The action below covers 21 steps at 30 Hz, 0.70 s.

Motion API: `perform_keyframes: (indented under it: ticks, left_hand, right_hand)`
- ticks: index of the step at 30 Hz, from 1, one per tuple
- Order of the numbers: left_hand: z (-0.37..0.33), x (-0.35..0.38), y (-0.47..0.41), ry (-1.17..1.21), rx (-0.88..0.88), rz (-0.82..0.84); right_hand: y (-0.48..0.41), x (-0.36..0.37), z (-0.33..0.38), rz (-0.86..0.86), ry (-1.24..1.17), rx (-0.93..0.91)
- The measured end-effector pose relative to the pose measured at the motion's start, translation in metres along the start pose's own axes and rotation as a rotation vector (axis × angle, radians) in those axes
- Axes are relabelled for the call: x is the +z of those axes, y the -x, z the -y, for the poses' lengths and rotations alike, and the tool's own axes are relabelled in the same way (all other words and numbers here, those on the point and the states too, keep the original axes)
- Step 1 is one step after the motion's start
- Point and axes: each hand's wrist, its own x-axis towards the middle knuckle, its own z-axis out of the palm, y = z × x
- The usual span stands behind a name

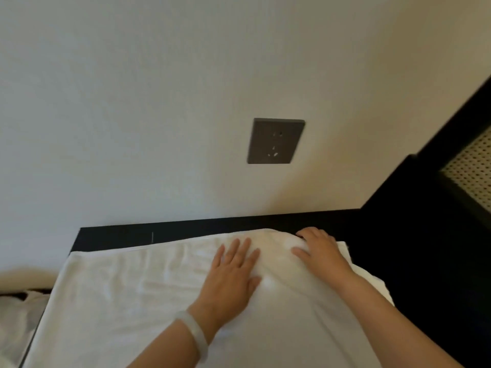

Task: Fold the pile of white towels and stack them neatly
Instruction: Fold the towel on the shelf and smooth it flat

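Observation:
A white towel (127,293) lies spread over a black table (111,236) that stands against the wall. My left hand (233,272) lies flat on the towel near its middle, fingers straight and spread, a pale bangle on the wrist. My right hand (317,248) rests on the towel's far right part, where the cloth bulges up; its fingers bend over that raised fold near the far edge. Whether they pinch the cloth cannot be seen.
A dark wall socket (276,140) sits on the cream wall above the table. Dark furniture with a perforated pale panel (473,166) stands at the right. More white cloth (16,322) lies lower at the left, beside the table's edge.

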Motion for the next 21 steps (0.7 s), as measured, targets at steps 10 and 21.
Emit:
perform_keyframes:
  ticks: [10, 21]
  left_hand:
    - [-0.004, 0.014, -0.004, -0.006, -0.02, 0.003]
    - [-0.005, 0.015, -0.003, 0.006, -0.03, -0.051]
  right_hand:
    - [0.003, -0.045, -0.076, 0.155, -0.198, 0.394]
    - [-0.041, -0.078, -0.099, -0.081, -0.535, 0.431]
